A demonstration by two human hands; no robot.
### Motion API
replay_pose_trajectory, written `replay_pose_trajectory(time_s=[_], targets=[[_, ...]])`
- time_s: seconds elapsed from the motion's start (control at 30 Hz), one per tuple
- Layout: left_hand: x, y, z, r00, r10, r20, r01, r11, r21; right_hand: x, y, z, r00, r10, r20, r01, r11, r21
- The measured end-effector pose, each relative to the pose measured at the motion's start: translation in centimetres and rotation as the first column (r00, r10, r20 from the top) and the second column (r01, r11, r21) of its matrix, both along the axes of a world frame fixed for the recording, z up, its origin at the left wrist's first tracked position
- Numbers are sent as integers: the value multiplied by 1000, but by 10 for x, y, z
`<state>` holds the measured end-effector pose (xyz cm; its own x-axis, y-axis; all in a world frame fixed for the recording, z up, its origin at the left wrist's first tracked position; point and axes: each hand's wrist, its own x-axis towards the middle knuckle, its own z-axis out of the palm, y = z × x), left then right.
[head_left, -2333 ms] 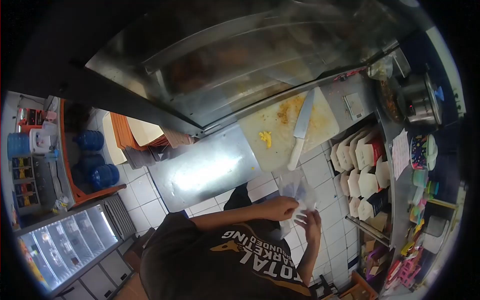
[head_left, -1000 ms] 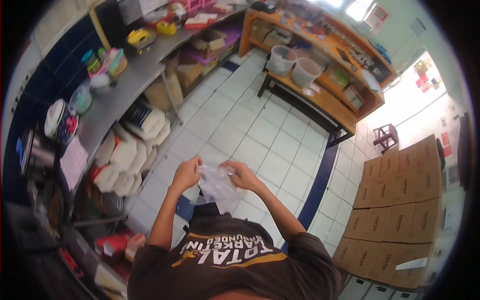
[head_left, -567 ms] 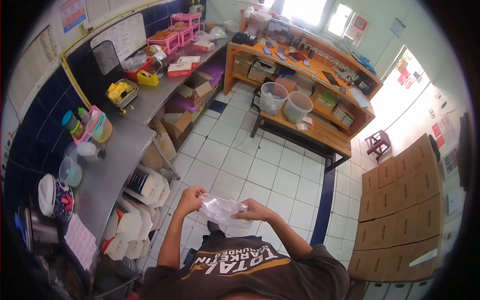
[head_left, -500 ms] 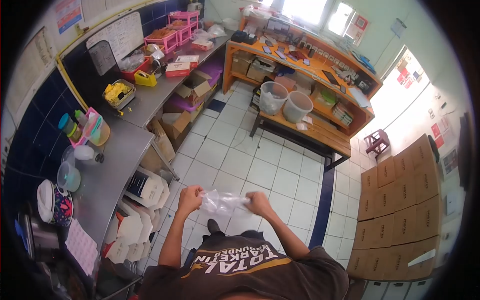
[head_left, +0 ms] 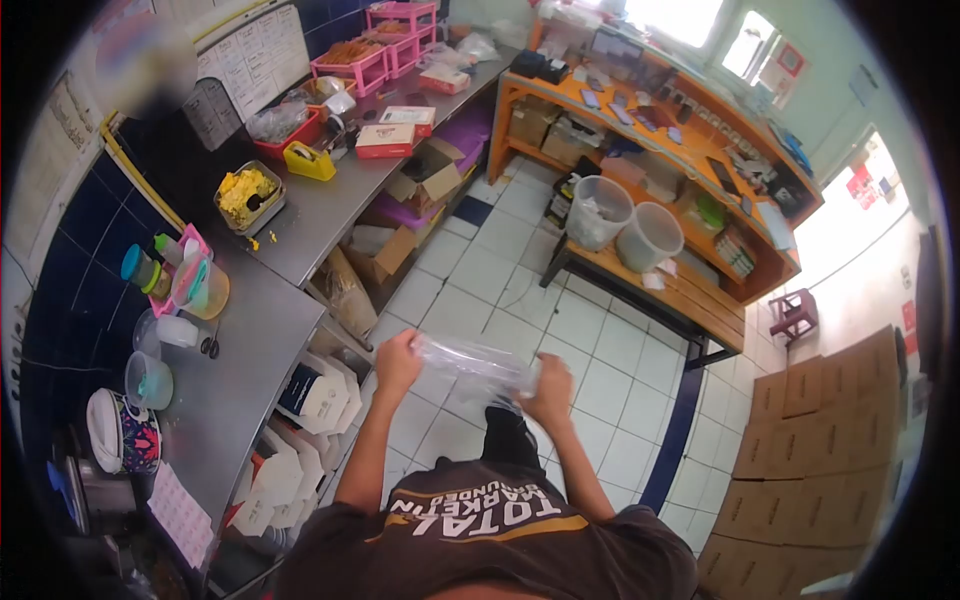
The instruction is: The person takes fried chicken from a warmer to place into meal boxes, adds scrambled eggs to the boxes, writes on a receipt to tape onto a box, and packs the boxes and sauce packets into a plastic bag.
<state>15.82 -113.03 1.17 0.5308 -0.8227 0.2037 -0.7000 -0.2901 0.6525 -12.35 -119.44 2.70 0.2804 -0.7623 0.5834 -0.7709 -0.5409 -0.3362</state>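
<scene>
A clear plastic bag (head_left: 470, 362) is stretched sideways between my two hands, in front of my body and above the tiled floor. My left hand (head_left: 398, 362) is closed on the bag's left end. The bag's right end is in my right hand (head_left: 548, 388), whose fingers are closed and slightly blurred. The bag looks flat and see-through; whether anything is inside it I cannot tell.
On the left, a steel counter (head_left: 245, 345) holds a tray of yellow food (head_left: 248, 197), plastic tubs and a patterned container (head_left: 128, 432). Folded boxes (head_left: 320, 395) stand beneath. Ahead is a wooden bench (head_left: 640, 285) with two bins (head_left: 650, 238). Cartons (head_left: 815, 450) are stacked right.
The view has swung from the cutting board and knife to the room. The bag, first bunched between my hands, is now spread wider and held farther forward.
</scene>
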Motion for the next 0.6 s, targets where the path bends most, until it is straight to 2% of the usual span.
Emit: replay_pose_trajectory(time_s=[0.07, 0.1, 0.13, 0.17, 0.2, 0.27, 0.33, 0.4, 0.47, 0.5, 0.53, 0.57, 0.6], targets=[[-27, -42, 40, 988, -152, 3, 151, 985, 78, 44, -27, -9, 994, 109, 21, -108, 993, -42], [-23, -57, 32, 992, -129, 12, 128, 988, 82, 58, -57, -45, 991, 117, 58, -124, 984, 127], [-17, -74, 17, 979, -138, 147, 119, 984, 132, 69, -87, -65, 988, 121, 92, -143, 946, 290], [-10, -94, 4, 950, -152, 273, 105, 978, 182, 65, -122, -65, 993, 42, 107, -72, 953, 294], [4, -111, -6, 953, -135, 271, 87, 979, 184, 51, -164, -63, 993, -42, 113, 5, 953, 304], [32, -130, -24, 930, -141, 341, -27, 896, 443, 24, -238, -49, 985, -167, 41, 145, 934, 327], [37, -169, -8, 944, -139, 300, -1, 906, 423, 7, -299, -53, 971, -240, 21, 222, 924, 313], [31, -220, 15, 952, -101, 288, -22, 919, 394, 8, -338, -35, 966, -239, -102, 260, 904, 339], [29, -263, 41, 979, -52, 199, 19, 986, 165, 25, -373, -37, 934, -209, -291, 328, 824, 463], [28, -281, 49, 982, -48, 184, 15, 984, 177, 41, -374, -27, 974, -106, -198, 173, 916, 361], [27, -300, 56, 993, -109, 32, 109, 994, 24, 64, -373, -12, 993, 16, -116, 12, 972, 235], [28, -319, 57, 976, -189, -105, 173, 974, -148, 89, -375, -1, 984, 166, -63, -143, 950, 278], [32, -337, 53, 947, -262, -188, 241, 962, -129, 115, -381, 3, 951, 308, 0, -293, 904, 310]])
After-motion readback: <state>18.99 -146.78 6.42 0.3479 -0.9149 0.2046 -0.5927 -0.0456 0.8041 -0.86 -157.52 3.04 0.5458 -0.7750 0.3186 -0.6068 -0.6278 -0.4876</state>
